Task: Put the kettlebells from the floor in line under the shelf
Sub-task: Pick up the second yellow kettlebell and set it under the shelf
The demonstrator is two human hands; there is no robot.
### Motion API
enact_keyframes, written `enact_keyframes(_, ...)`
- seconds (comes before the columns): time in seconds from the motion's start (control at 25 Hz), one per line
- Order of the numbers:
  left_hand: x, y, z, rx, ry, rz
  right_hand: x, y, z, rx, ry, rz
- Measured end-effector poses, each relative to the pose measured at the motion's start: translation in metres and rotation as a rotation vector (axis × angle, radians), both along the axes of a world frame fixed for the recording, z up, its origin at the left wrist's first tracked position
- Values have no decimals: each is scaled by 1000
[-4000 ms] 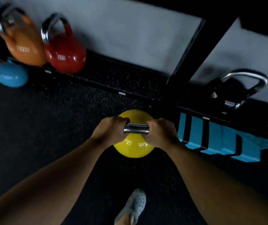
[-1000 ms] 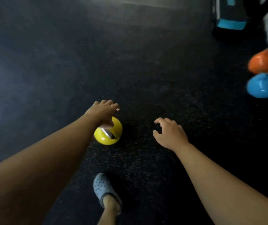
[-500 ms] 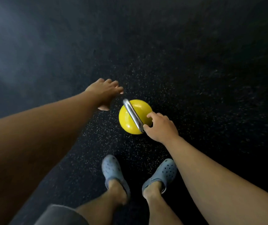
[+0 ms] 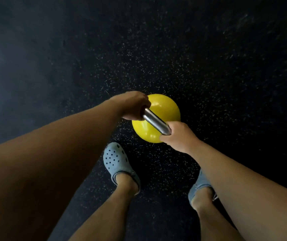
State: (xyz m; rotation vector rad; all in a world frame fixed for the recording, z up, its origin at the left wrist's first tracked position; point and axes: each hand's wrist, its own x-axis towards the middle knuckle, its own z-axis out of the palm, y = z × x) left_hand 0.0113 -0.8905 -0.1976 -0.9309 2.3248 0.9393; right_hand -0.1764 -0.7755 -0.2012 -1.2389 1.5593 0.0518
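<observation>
A yellow kettlebell (image 4: 163,108) with a steel handle (image 4: 155,121) is on the dark speckled rubber floor (image 4: 208,66), just ahead of my feet. My left hand (image 4: 132,106) is closed around the far left end of the handle. My right hand (image 4: 178,136) is closed around its near right end. Only the middle stretch of the handle shows between the two fists. The shelf and the other kettlebells are out of view.
My two feet in grey-blue clogs stand close behind the kettlebell, the left clog (image 4: 117,161) nearest to it, the right clog (image 4: 200,186) partly hidden by my forearm. Dark floor fills everything else in view.
My left hand, which hovered open beside the handle half a second ago, has closed on it. The right hand's grip on the other end has tightened. The view has drawn nearer.
</observation>
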Motion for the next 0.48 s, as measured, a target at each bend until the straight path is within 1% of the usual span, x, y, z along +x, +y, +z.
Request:
enact_keyframes(0.08, -13, 1, 8, 39, -10, 18, -6, 1, 10, -18, 41, -31)
enact_keyframes(0.16, -25, 3, 20, 42, -22, -13, -15, -1, 25, -80, 100, -37)
enact_keyframes(0.28, -65, 8, 59, 62, -8, -60, -51, 4, 66, -155, 154, -79)
enact_keyframes(0.36, -104, 9, 91, 26, 28, -131, -83, 15, 98, -193, 200, -143)
enact_keyframes(0.48, -173, 8, 144, -94, 82, -316, -131, 39, 142, -270, 260, -283)
